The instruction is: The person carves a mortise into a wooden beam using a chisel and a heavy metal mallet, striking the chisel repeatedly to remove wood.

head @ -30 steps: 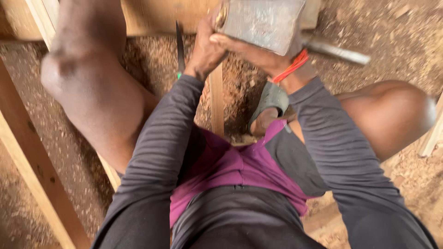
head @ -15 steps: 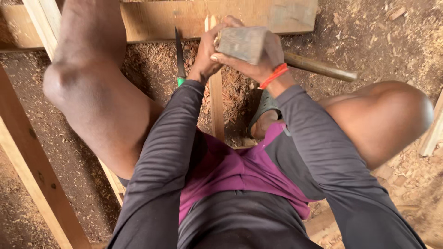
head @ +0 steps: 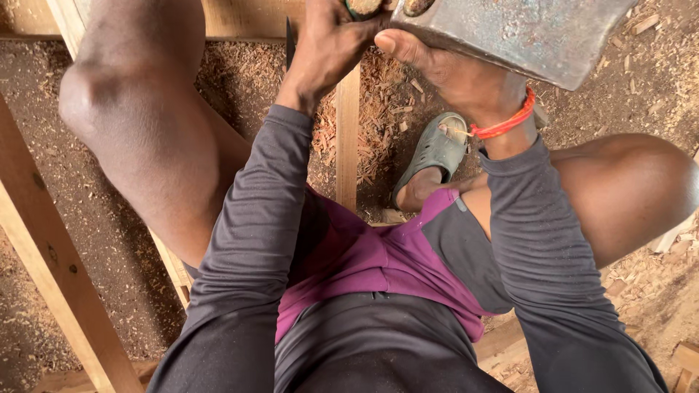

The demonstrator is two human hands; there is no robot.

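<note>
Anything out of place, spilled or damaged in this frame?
Wood shavings lie strewn over the ground around the upright wooden strip, piled thickest beside the grey shoe. Otherwise nothing stands out: the right hand holds the metal axe head, the left hand close beside it.

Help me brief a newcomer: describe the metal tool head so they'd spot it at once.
Look at the frame's top right, above the right hand with the orange wrist cord. The metal tool head is a broad grey wedge, scuffed and rust-speckled, the only large metal piece among wood and shavings.

No packages, labels, signs or screens are to be seen in the head view. Nothing printed or displayed is shown anywhere in it.
</note>
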